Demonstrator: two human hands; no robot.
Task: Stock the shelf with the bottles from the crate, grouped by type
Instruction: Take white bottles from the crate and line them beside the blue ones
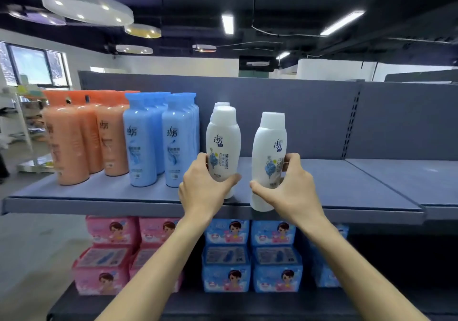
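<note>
While each hand grips bottles (white) (269, 152), upright

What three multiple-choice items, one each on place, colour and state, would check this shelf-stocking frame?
1. Where do the blue bottles stand on the top shelf?
A. Between the orange bottles and the white ones
B. At the far right end
C. On the lower shelf

2. What colour are the packs below the hands?
A. Green
B. Blue
C. Yellow

3. What is the right hand doing?
A. Hanging idle
B. Pressing flat on the shelf
C. Gripping a white bottle

Key: 1 A, orange stands to their left and white to their right. 2 B, blue packs sit under the hands, with pink packs to their left. 3 C, thumb and fingers wrap the bottle over the shelf's front edge, while the left hand grips another white bottle.
</note>
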